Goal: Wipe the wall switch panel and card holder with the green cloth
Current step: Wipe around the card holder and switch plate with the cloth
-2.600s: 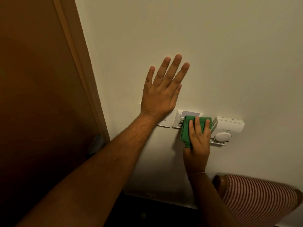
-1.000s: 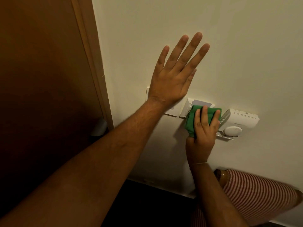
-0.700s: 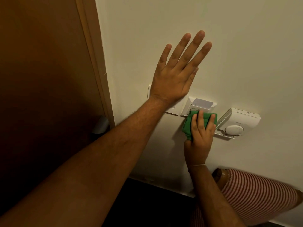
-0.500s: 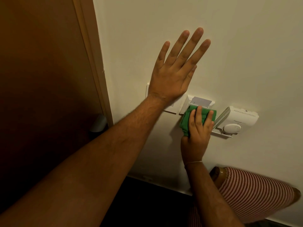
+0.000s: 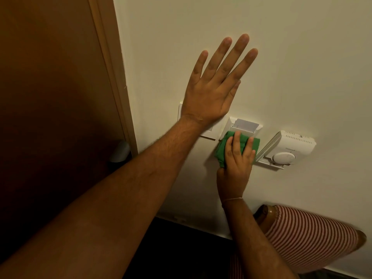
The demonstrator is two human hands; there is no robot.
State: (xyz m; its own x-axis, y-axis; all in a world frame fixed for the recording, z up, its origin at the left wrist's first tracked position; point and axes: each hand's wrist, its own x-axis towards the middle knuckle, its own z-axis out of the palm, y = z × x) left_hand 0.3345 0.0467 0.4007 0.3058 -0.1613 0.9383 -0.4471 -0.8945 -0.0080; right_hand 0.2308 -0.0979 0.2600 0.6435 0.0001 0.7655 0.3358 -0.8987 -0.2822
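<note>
My right hand [image 5: 237,158] presses a folded green cloth [image 5: 222,151] against the lower part of the white card holder [image 5: 231,125], which has a pale card [image 5: 246,125] standing in its slot. Just left of it, the white wall switch panel [image 5: 209,133] is mostly hidden under my left hand [image 5: 213,93], which lies flat on the wall with fingers spread and holds nothing.
A white thermostat [image 5: 289,148] with a round dial is mounted right of the card holder, close to my right hand. A brown door [image 5: 50,97] and its frame [image 5: 112,67] fill the left side. My striped trouser leg [image 5: 306,236] shows at the lower right.
My right hand has rubbed the cloth up and down over the card holder and now sits slightly lower, with the card showing. My left hand stays flat on the wall.
</note>
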